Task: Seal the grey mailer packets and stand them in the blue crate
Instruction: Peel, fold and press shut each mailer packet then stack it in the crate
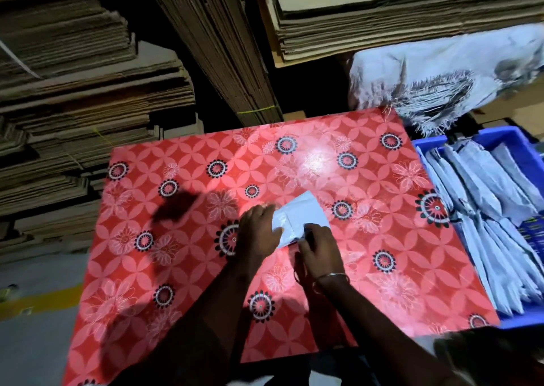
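**While both my hands are working one grey packet on the table**

While my left hand [259, 226] is pressing on the near-left edge of the grey mailer packet [303, 215], fingers curled over it, my right hand [321, 250] is pinching its near edge (fingertips closed tight on the flap). I am keeping the packet flat on the red flowered tablecloth [206, 238], near the middle. To my right, just beside the table, the blue crate [512, 141] is holding many grey packets [485, 209] leaning upright in rows. Stacks of flattened cardboard [88, 91] are standing behind.
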